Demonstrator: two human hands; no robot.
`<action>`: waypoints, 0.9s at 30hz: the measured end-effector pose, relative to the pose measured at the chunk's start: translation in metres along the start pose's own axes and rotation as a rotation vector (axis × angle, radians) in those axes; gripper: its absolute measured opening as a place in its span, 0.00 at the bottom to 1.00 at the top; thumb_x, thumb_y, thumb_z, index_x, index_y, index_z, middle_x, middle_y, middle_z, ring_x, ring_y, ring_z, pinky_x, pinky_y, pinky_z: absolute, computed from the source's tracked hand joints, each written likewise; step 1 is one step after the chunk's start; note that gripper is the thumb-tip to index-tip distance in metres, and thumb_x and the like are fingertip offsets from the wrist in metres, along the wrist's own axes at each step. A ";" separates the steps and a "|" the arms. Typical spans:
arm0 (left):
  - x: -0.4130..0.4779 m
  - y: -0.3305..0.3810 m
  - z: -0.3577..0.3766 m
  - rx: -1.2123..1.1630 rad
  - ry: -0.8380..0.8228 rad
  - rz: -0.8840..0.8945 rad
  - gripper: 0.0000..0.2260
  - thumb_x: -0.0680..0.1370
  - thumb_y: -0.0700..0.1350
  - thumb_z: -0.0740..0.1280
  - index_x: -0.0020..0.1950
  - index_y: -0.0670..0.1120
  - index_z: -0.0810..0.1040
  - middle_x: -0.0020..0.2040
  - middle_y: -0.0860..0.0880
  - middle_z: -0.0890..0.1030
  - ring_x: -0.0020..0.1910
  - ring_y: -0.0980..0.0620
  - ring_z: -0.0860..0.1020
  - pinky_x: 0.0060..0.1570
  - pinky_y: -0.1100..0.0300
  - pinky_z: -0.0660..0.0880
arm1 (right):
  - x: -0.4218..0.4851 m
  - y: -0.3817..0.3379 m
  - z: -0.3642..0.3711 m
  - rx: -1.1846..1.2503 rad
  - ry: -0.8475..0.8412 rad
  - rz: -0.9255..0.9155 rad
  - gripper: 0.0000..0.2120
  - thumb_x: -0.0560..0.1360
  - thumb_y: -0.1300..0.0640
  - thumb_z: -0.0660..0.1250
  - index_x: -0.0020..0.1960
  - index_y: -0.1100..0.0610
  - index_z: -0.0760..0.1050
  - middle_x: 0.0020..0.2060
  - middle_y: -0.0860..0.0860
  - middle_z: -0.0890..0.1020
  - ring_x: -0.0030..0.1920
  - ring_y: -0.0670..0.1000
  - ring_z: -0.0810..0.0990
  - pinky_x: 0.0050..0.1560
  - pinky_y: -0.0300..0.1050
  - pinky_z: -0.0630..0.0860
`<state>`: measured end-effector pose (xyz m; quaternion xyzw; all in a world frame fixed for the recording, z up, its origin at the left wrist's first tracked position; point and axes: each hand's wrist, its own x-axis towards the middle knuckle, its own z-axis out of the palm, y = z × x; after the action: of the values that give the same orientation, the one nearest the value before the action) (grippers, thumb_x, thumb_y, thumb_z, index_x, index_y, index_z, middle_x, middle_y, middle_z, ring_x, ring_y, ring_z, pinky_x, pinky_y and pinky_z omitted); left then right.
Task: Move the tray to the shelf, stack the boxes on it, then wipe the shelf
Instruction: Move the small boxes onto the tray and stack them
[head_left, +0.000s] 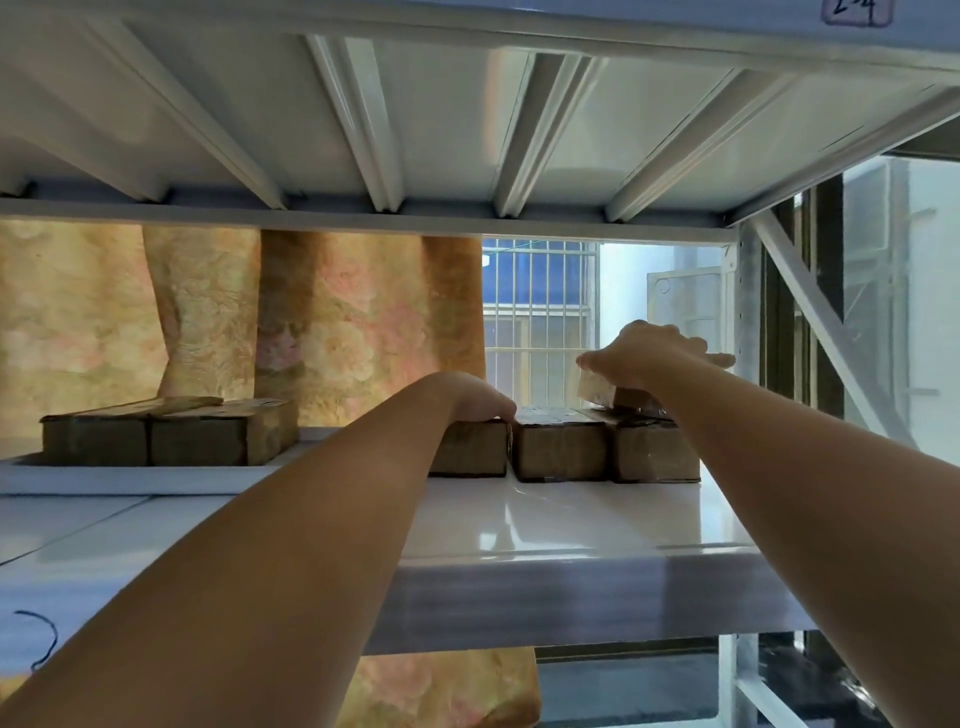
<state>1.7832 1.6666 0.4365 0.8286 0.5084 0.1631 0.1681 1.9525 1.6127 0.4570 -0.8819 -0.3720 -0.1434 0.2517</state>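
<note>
Shelf (545, 525), white, glossy: three brown boxes (561, 447) in a row at right; two more (156, 436) on a white tray (104, 475) at left. Left hand (475, 400) rests palm-down on the leftmost row box. Right hand (644, 351) grips a further box (597, 389), tilted above the row.

I see open shelf (545, 519) surface across the lower centre of the frame, bare from its front edge back to the row of boxes (561, 449). At centre right those boxes wall off the back, with my left hand (480, 402) on one and my right hand (649, 351) holding another box (597, 388) above them. Two more boxes (156, 436) block the left, and the upper shelf (467, 130) caps the headroom.
</note>
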 end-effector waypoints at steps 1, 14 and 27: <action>0.001 0.000 0.000 0.019 0.009 0.004 0.21 0.78 0.52 0.61 0.68 0.43 0.70 0.65 0.42 0.73 0.55 0.46 0.73 0.51 0.56 0.69 | 0.002 -0.002 0.000 0.012 -0.032 0.027 0.42 0.65 0.28 0.59 0.70 0.52 0.64 0.68 0.57 0.70 0.69 0.65 0.65 0.69 0.70 0.53; 0.017 -0.012 0.005 0.044 0.186 0.056 0.29 0.72 0.57 0.66 0.68 0.42 0.69 0.62 0.43 0.74 0.57 0.45 0.74 0.47 0.57 0.70 | -0.009 0.001 0.000 0.101 0.000 -0.005 0.27 0.69 0.41 0.63 0.62 0.55 0.69 0.55 0.55 0.74 0.57 0.59 0.73 0.54 0.52 0.71; 0.008 -0.027 -0.022 -0.162 0.462 0.160 0.36 0.73 0.56 0.66 0.76 0.48 0.54 0.70 0.44 0.68 0.63 0.44 0.72 0.54 0.54 0.73 | -0.030 -0.027 -0.006 0.212 0.271 -0.196 0.25 0.74 0.39 0.61 0.65 0.52 0.70 0.63 0.57 0.68 0.64 0.61 0.68 0.62 0.57 0.66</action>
<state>1.7556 1.6879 0.4451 0.7908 0.4516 0.4009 0.0997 1.9114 1.6077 0.4582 -0.7827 -0.4316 -0.2445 0.3760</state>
